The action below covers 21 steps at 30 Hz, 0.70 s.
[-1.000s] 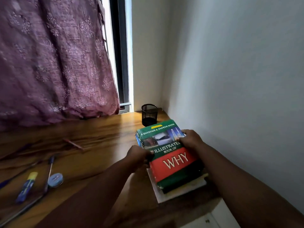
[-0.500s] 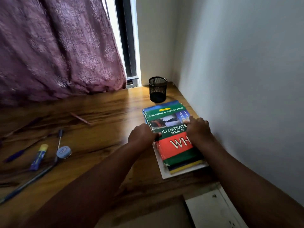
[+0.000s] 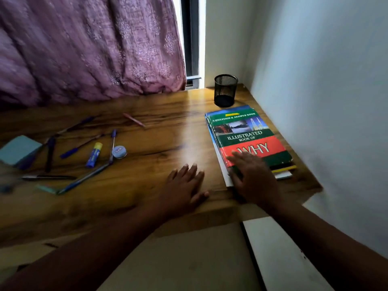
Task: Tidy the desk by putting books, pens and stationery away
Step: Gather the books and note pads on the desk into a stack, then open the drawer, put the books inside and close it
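From the head view, a stack of books (image 3: pixel 247 141) topped by a green and red hardcover titled "Illustrated Book of Why" lies at the right end of the wooden desk (image 3: pixel 168 139) beside the white wall, with a black mesh pen cup (image 3: pixel 225 90) just beyond it in the far corner. The right hand (image 3: pixel 252 175) lies with straight, spread fingers over the near edge of the stack, while the left hand (image 3: pixel 184 185) rests flat and open-fingered on bare wood just left of it. Well to the left lie scattered blue pens (image 3: pixel 84 178), a blue and yellow glue stick (image 3: pixel 93 154), a small round blue tin (image 3: pixel 119 152) and a pale blue notepad (image 3: pixel 17 150).
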Available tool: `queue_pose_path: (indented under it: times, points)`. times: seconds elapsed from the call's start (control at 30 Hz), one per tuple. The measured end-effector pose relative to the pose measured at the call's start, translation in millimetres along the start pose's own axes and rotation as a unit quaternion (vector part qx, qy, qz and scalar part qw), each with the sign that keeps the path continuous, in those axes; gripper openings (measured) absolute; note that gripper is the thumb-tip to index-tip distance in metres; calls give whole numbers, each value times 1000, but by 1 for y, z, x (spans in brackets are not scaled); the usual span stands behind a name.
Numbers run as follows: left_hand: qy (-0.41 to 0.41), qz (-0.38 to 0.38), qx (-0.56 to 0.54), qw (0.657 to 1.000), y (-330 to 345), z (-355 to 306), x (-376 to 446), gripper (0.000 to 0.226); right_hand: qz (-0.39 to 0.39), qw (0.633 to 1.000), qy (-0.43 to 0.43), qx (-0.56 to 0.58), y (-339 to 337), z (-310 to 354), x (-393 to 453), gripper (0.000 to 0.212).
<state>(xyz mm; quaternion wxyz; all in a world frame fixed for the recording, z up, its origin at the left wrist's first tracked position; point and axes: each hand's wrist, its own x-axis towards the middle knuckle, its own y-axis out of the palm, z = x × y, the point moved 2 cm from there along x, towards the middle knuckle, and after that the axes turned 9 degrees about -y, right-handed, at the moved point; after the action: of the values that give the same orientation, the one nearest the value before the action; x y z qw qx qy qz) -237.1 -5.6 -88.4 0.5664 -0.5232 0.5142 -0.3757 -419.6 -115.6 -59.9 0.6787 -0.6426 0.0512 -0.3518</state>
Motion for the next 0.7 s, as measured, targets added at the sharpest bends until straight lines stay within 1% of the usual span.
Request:
queue_pose_path:
  times: [0.07,0.13,0.2,0.23,0.3,0.33,0.37,0.4,0.43,0.47,0.5,0.53,0.57,0.6,0.63,0.67,0.7]
  points:
    - [1,2,0,1000,5,12,-14,81,7,999,-31,16,4,31,-24,41]
    - [20,-25,-12,999,11,20,-33,83,-6,999,-33,33,12,56,-50,38]
    - [45,-81,-64,994,16,24,-54,73,-29,997,-1,78,18,70,-74,34]
    - [64,-124,-114,984,19,24,-70,61,-45,992,19,114,22,76,-86,31]
    - [95,-210,-238,944,25,25,-106,34,-90,972,87,198,30,87,-106,23]
    - [83,-234,-308,918,31,25,-125,25,-106,952,151,245,39,88,-117,25]
    - [46,-236,-387,890,40,24,-140,20,-109,919,236,295,46,87,-125,27]
    - [-21,-229,-470,852,48,24,-157,15,-107,867,327,360,55,88,-131,29]
    - [-104,-212,-552,800,57,25,-169,12,-114,797,409,429,64,89,-133,29]
    - [-189,-189,-631,728,67,29,-176,12,-119,712,482,496,72,89,-134,28]
    - [-262,-162,-714,629,79,37,-180,14,-116,620,538,559,78,92,-132,23]
    - [-318,-124,-791,507,93,47,-178,17,-114,535,575,609,84,94,-128,16]
    - [-350,-80,-854,377,104,55,-176,19,-111,472,595,641,89,96,-125,9]
    - [-365,-49,-891,267,114,62,-172,24,-108,434,602,662,96,95,-122,9]
    - [-371,-38,-907,195,124,69,-168,32,-109,411,604,674,104,94,-120,16]
    - [-374,-40,-912,161,134,75,-164,41,-114,394,603,684,110,92,-118,26]
    - [-375,-48,-914,143,142,80,-158,50,-125,380,602,691,115,89,-115,36]
